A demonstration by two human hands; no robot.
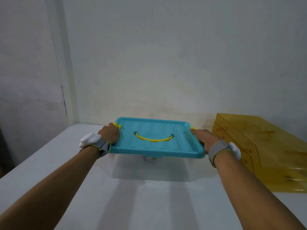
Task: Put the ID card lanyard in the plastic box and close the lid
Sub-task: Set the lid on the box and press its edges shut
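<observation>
A clear plastic box (152, 168) stands on the white table, and its teal lid (154, 138) with a yellow handle (153, 138) lies flat on top. My left hand (110, 134) grips the lid's left edge by a yellow latch (117, 125). My right hand (205, 140) presses on the lid's right edge, its fingers pointing at the right yellow latch (192, 128). Through the front wall, just under the lid, a small badge-like shape (150, 158) shows faintly; the lanyard itself is not clearly visible.
An amber translucent box with drawers (265, 150) stands to the right, close to my right wrist. The white table (58, 155) meets a white wall just behind the box. Both wrists wear grey bands with white devices.
</observation>
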